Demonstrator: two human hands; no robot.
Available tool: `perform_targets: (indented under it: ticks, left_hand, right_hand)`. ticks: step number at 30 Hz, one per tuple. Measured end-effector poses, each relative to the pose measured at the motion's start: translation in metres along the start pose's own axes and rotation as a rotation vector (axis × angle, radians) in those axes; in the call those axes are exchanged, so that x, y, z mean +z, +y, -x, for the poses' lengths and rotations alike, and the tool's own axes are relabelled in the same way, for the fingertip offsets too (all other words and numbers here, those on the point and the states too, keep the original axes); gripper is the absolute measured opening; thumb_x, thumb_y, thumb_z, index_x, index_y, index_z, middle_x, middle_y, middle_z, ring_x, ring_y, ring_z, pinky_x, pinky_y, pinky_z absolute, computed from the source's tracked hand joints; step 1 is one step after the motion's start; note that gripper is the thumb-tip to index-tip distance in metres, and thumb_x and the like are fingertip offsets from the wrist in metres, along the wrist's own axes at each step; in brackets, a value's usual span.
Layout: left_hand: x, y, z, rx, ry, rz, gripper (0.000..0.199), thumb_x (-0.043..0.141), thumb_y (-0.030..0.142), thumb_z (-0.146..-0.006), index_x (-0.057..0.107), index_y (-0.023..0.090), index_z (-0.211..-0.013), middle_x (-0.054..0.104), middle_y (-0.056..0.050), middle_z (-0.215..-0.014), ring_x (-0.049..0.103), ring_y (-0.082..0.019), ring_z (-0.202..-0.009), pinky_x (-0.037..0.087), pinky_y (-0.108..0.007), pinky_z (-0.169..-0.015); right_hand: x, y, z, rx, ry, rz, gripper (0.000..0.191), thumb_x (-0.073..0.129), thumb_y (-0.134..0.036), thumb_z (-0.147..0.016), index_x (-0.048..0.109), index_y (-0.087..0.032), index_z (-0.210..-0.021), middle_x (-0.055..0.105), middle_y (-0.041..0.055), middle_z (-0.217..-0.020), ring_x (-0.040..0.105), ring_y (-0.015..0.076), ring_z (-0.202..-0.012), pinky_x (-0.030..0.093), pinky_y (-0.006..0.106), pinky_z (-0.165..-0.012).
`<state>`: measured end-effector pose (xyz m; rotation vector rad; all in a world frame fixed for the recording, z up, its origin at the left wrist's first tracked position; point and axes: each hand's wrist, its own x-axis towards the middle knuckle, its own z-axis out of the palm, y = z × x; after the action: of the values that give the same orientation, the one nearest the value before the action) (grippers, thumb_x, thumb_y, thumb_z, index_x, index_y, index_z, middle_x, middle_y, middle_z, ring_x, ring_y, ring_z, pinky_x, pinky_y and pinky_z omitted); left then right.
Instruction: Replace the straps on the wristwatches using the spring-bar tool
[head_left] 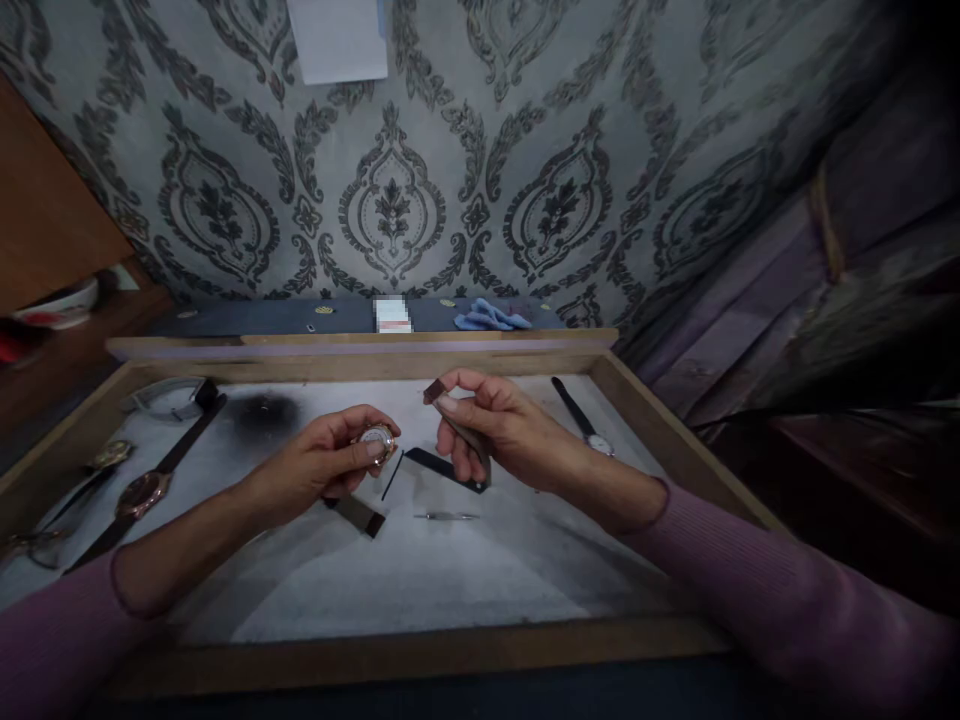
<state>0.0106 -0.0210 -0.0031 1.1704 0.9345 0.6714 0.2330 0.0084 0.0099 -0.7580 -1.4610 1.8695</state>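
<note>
A: Where is the watch case (381,437), and how is it held?
B: Above the bench (420,590), left of centre; the fingers of the left hand (322,455) close around its rim, thumb over the dial. The right hand (495,420) pinches a brown strap (434,391) near one end, its lower fingers curled.
A: How might each handle?
B: The case seems rigid and slippery, its glass probably fragile: grip the rim. The strap looks light and pliable: grip its end.
A: What is obscured?
B: The case back. Whether the strap piece (360,515) below joins it cannot be told.
</note>
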Motion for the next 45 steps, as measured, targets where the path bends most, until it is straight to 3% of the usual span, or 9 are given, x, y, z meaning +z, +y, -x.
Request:
perform_targets:
  ticks: [6, 9, 14, 19, 29, 45]
  left_hand:
    - [0.002, 0.001, 0.001, 0.017, -0.036, 0.032, 0.033, 0.070, 0.035, -0.077, 0.049, 0.019, -0.096, 0.055, 0.004, -0.068, 0.049, -0.006, -0.049, 0.024, -0.016, -0.037]
    - [0.001, 0.000, 0.001, 0.029, -0.049, -0.003, 0.028, 0.070, 0.032, -0.077, 0.050, 0.017, -0.091, 0.054, 0.004, -0.067, 0.045, -0.005, -0.047, 0.024, -0.017, -0.037]
    - [0.000, -0.005, -0.001, 0.046, -0.073, -0.038, 0.027, 0.066, 0.035, -0.079, 0.055, 0.016, -0.094, 0.049, 0.005, -0.067, 0.026, -0.002, -0.044, 0.015, -0.019, -0.039]
    - [0.001, -0.005, 0.000, 0.068, -0.114, -0.084, 0.026, 0.058, 0.040, -0.086, 0.054, 0.017, -0.096, 0.043, 0.006, -0.068, 0.029, -0.004, -0.049, 0.019, -0.018, -0.041]
    - [0.001, -0.002, 0.001, 0.095, -0.130, -0.163, 0.027, 0.052, 0.043, -0.089, 0.051, 0.017, -0.095, 0.045, 0.005, -0.071, 0.028, -0.004, -0.048, 0.020, -0.018, -0.039]
    - [-0.002, -0.003, 0.001, 0.146, -0.139, -0.221, 0.023, 0.052, 0.040, -0.090, 0.052, 0.016, -0.092, 0.045, 0.005, -0.067, 0.032, -0.006, -0.052, 0.023, -0.018, -0.043]
  right_hand:
    - [0.001, -0.003, 0.006, 0.144, -0.103, 0.133, 0.021, 0.059, -0.037, -0.088, 0.050, -0.018, -0.093, 0.065, -0.0048, -0.058, 0.049, 0.0045, -0.028, 0.027, 0.011, -0.026]
    - [0.005, 0.002, 0.007, 0.208, -0.137, 0.208, 0.017, 0.055, -0.034, -0.091, 0.053, -0.017, -0.091, 0.062, -0.0060, -0.056, 0.042, 0.0015, -0.027, 0.024, 0.010, -0.027]
    - [0.009, 0.004, 0.007, 0.202, -0.150, 0.229, 0.015, 0.053, -0.029, -0.092, 0.055, -0.015, -0.093, 0.059, -0.0074, -0.054, 0.033, -0.0003, -0.027, 0.022, 0.012, -0.028]
    - [0.010, 0.005, 0.006, 0.195, -0.141, 0.230, 0.018, 0.051, -0.030, -0.093, 0.058, -0.014, -0.090, 0.056, -0.0079, -0.049, 0.029, 0.0001, -0.027, 0.017, 0.013, -0.028]
    - [0.010, 0.017, 0.007, 0.201, -0.150, 0.155, 0.024, 0.060, -0.036, -0.087, 0.061, -0.013, -0.086, 0.061, -0.0031, -0.059, 0.046, 0.0022, -0.038, 0.031, 0.014, -0.038]
    - [0.011, 0.016, 0.009, 0.085, -0.139, 0.235, 0.028, 0.061, -0.038, -0.086, 0.066, -0.010, -0.086, 0.058, -0.0040, -0.058, 0.041, 0.0014, -0.039, 0.030, 0.016, -0.040]
